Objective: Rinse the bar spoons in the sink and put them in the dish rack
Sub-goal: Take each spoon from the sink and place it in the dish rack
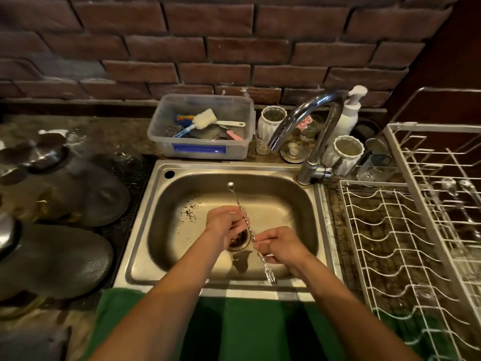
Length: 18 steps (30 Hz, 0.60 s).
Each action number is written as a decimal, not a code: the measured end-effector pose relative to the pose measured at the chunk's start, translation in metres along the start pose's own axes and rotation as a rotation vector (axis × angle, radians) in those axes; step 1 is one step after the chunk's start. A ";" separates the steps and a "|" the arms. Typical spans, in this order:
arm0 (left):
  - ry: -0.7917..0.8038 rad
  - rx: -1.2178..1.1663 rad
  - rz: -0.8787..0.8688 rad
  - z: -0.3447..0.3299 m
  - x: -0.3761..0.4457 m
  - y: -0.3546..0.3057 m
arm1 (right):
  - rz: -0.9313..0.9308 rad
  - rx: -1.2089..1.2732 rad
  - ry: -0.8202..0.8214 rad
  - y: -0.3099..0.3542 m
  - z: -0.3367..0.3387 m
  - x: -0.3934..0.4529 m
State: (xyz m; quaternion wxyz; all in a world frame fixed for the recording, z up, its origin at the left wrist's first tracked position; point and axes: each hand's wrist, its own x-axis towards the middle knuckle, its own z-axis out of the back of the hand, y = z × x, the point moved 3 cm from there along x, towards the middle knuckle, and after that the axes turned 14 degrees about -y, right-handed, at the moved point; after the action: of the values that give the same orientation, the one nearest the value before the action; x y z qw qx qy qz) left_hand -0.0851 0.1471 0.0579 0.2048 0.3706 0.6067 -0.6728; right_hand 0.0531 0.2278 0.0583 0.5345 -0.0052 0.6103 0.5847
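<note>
1. A long twisted bar spoon (240, 213) is held over the sink (299, 204), slanting from its small bowl at the far left down to a forked end near the front rim.
2. The left hand (225, 224) has its fingers curled round the upper part of the stem, above the drain (238, 242).
3. The right hand (282, 247) pinches the lower part of the stem between thumb and fingers; the forked tip sticks out below it.
4. The tap (309, 121) arches over the back right corner of the sink; whether water is running cannot be told.
5. A white wire dish rack (390, 230) stands just right of the sink, with what look like other spoons in its far section.
6. Behind the sink sits a clear plastic tub (200, 147) holding brushes, beside white cups and a pump bottle (350, 113).
7. A green cloth (234, 327) hangs at the front edge.
</note>
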 end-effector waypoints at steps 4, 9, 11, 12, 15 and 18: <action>0.051 -0.015 -0.065 0.006 -0.042 -0.032 | 0.062 0.012 0.004 0.036 0.013 -0.044; 0.096 -0.011 -0.167 0.010 -0.091 -0.074 | 0.165 -0.005 0.006 0.081 0.029 -0.094; 0.113 -0.019 -0.192 0.009 -0.111 -0.090 | 0.202 0.001 0.011 0.099 0.038 -0.115; 0.122 -0.017 -0.201 0.008 -0.119 -0.096 | 0.213 0.011 0.019 0.105 0.041 -0.124; 0.161 0.009 -0.244 0.002 -0.148 -0.115 | 0.250 0.050 0.023 0.124 0.056 -0.152; 0.221 0.008 -0.258 -0.008 -0.180 -0.131 | 0.306 0.041 0.021 0.139 0.078 -0.179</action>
State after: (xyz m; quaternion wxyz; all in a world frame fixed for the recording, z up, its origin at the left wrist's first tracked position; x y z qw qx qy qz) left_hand -0.0629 0.1474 0.2799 0.0473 0.3619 0.6655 -0.6511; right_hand 0.0926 0.2173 0.2950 0.4326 0.0926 0.6214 0.6466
